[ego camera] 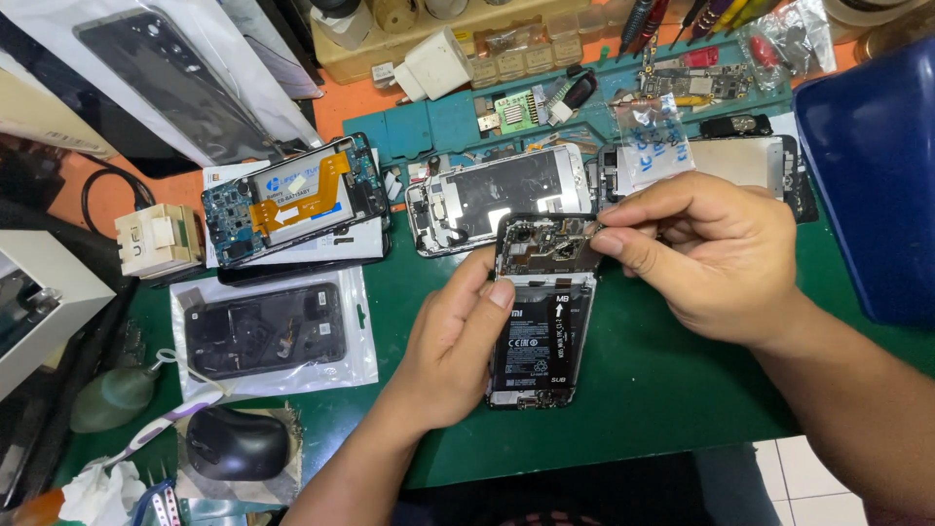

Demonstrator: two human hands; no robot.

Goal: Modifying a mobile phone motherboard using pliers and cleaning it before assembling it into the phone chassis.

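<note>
Left hand [453,356] grips an opened phone [541,312] along its left edge, thumb pressed on the battery side, holding it tilted just above the green mat [672,390]. The back cover is off, with a black battery [534,341] and a circuit board [547,245] showing. Right hand [706,258] is at the phone's top right corner, thumb and forefinger pinched narrow at the board edge; whether they hold a small part I cannot tell, too small.

Behind the phone lies a second opened phone with a white frame [502,195]. To its left is a third with a blue board and an orange flex cable [297,200]. A bagged black phone part [268,331] sits on the mat at left, and a black mouse [237,443] below it. A white charger [433,63] and a blue tray [867,166] are at the back and right.
</note>
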